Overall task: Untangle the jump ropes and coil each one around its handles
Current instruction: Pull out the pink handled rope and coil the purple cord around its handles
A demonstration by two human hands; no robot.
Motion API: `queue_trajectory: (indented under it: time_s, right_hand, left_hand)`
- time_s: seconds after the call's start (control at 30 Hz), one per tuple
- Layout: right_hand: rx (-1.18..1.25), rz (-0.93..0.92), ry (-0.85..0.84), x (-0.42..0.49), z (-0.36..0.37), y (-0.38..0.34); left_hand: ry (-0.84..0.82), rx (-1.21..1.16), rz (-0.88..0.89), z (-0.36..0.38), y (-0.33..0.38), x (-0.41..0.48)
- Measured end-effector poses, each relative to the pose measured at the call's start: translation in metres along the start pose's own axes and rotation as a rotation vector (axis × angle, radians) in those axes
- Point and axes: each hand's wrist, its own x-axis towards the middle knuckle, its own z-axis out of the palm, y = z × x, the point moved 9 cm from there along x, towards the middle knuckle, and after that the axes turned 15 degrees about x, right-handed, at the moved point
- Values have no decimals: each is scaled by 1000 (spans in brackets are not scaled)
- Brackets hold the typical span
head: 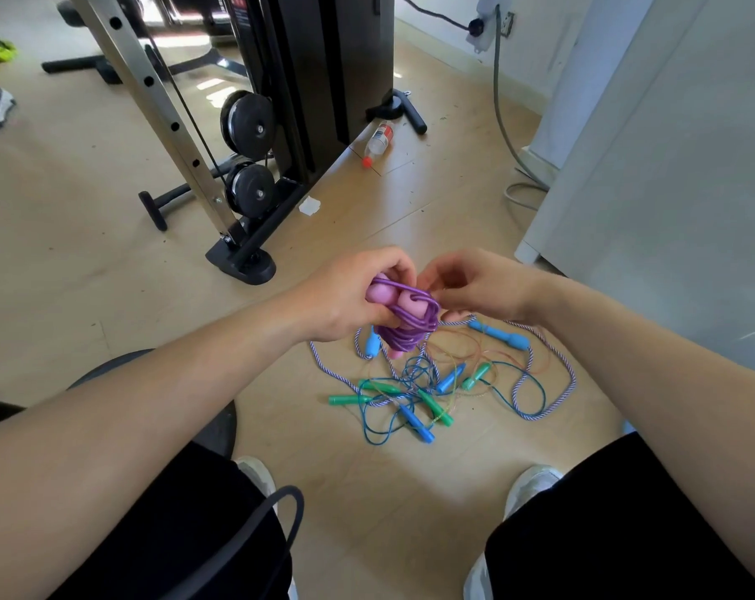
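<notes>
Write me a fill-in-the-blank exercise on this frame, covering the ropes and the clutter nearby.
The purple rope in the left hand is wound round handles coloured ____.
The tangled ropes not yet coiled lie on the ____.
The plastic bottle by the gym machine has a cap coloured ____.
Missing: pink; floor; red.

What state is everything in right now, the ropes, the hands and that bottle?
purple rope: wound around its pink handles, held up.
left hand: grips the purple rope.
right hand: pinches its cord.
other ropes: tangled on the floor.
bottle: capped, lying on its side.
</notes>
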Motion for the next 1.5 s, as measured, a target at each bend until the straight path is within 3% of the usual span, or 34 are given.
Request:
queue_trajectory:
  time_s: [0.27,0.47,0.6,0.77,1.0,1.2,1.4,1.5]
  right_hand:
    - [-207,-35,152,3,-9,-7]
    - [-286,-79,295,4,-14,-15]
    - [-140,-77,274,3,-7,-12]
    - [18,-12,230,0,3,-8]
    - [-50,-40,421,2,-15,-13]
    - [-174,-95,578,0,-21,-21]
    - [-59,-177,481,0,-8,-27]
    - [-44,-221,563,-7,-15,-34]
  left_hand:
    - [-158,-143,-56,13,-9,-2]
    - [-210,-117,-73,18,-5,-3]
    - [-242,-146,-98,26,-8,-6]
    - [-175,-146,-112,23,-5,-6]
    - [-89,-200,-155,21,-2,-4]
    - [-64,-103,-161,22,1,-4]
    - [-18,18,-226,22,-14,-4]
    - [4,1,-242,18,-14,-3]
